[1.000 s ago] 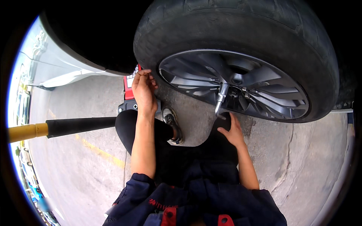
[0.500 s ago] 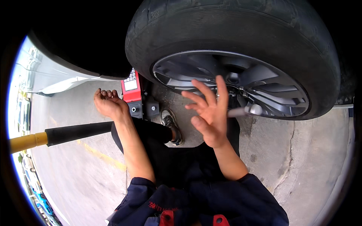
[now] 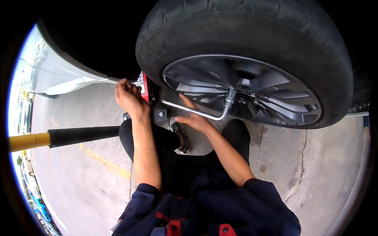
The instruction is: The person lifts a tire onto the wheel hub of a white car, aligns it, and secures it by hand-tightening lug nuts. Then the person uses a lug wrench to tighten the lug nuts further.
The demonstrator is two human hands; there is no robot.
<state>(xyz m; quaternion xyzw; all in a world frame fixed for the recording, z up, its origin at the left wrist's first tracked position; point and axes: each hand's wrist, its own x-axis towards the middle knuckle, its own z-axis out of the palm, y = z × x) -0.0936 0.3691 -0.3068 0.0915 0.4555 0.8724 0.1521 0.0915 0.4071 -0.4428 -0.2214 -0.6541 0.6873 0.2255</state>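
Observation:
An L-shaped socket wrench (image 3: 177, 106) sits with its socket end at the hub area of the wheel rim (image 3: 271, 82), and its long arm points left. My right hand (image 3: 197, 121) is by that long arm, index finger and thumb stretched apart, with the bar crossing over the fingers. It is open and not wrapped round the bar. To the left, my left hand (image 3: 133, 101) is raised with its fingers curled in and nothing visible in them. The black tire (image 3: 240, 35) fills the upper middle.
Behind my left hand stands a red device with a key panel (image 3: 145, 88). A yellow and black bar (image 3: 84, 136) reaches in from the left to my knee. My shoe (image 3: 179, 133) is on cracked concrete (image 3: 283, 165). White vehicle bodywork (image 3: 75, 80) is at the upper left.
The wrench's long arm has swung from the right side to the left. My right hand has moved down and left to it. My left hand has shifted right, its fingers more curled.

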